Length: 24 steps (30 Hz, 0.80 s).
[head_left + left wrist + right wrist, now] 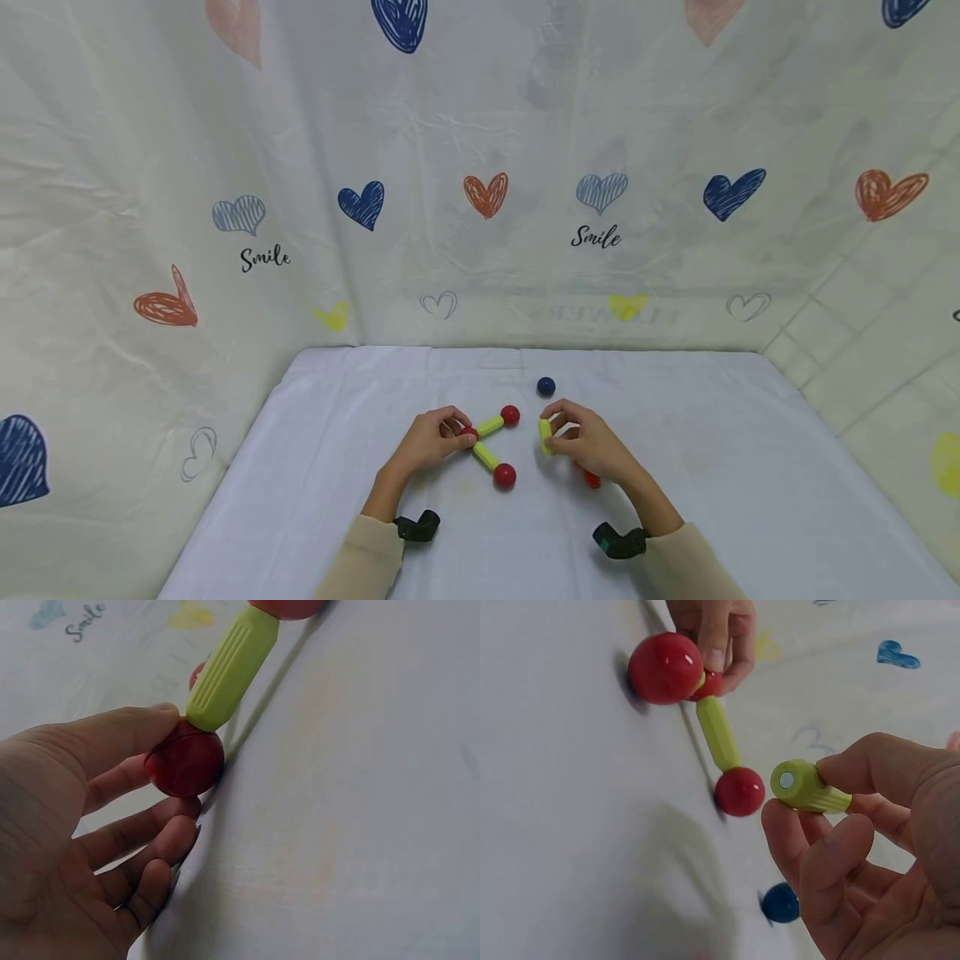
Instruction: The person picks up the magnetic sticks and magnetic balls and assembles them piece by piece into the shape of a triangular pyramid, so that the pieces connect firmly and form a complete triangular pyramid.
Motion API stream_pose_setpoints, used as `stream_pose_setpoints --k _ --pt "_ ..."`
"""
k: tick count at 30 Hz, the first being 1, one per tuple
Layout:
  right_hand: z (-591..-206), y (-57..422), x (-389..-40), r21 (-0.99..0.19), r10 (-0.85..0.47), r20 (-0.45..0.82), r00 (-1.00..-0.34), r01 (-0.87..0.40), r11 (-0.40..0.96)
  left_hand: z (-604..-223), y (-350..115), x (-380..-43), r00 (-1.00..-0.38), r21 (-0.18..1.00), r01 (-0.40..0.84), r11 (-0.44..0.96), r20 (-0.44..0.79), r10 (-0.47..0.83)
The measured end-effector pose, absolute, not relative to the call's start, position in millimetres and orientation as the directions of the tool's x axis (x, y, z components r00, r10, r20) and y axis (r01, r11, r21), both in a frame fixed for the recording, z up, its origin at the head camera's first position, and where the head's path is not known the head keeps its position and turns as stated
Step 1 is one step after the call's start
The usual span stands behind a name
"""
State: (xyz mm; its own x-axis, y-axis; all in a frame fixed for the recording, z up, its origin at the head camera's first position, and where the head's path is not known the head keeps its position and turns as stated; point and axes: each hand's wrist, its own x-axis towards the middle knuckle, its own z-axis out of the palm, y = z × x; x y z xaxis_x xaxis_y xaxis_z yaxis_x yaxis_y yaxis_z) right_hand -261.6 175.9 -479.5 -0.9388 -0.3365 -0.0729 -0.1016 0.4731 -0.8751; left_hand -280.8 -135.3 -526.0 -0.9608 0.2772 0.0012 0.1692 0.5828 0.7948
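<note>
My left hand (429, 437) pinches a red ball (186, 763) between thumb and fingers. From that ball two yellow-green magnetic rods spread in a V: the far rod (491, 426) ends in a red ball (510, 415), the near rod (486, 455) in another red ball (505, 477). To the right of the V, my right hand (594, 442) holds a loose yellow-green rod (545, 435) by thumb and fingertips. A round silvery end face shows on this rod in the right wrist view. It stays apart from the joined pieces.
A dark blue ball (546, 387) lies on the white-covered table (712, 417) beyond the right hand. Partly hidden under that hand is a red piece (592, 479). Behind the table hangs a white curtain (480, 275) printed with hearts.
</note>
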Motion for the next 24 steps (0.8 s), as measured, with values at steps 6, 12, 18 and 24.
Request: stream_pose_setpoints --k 6,12,18,24 --pt "-486 150 -263 -0.873 -0.323 -0.110 -0.940 -0.064 0.484 -527 -135 -281 -0.959 0.792 0.175 0.585 0.002 0.283" --pt "-493 133 -263 -0.880 -0.297 -0.164 -0.941 0.003 0.476 -527 -135 -281 -0.959 0.794 0.172 0.582 0.001 0.283" --pt "-496 125 -262 -0.881 -0.296 -0.173 -0.939 0.012 0.474 -526 -135 -281 -0.959 0.797 0.175 0.579 0.005 0.283" --pt "-499 123 -262 -0.881 -0.299 -0.187 -0.936 0.025 0.472 -526 -137 -282 -0.958 0.796 0.178 0.578 0.006 0.286"
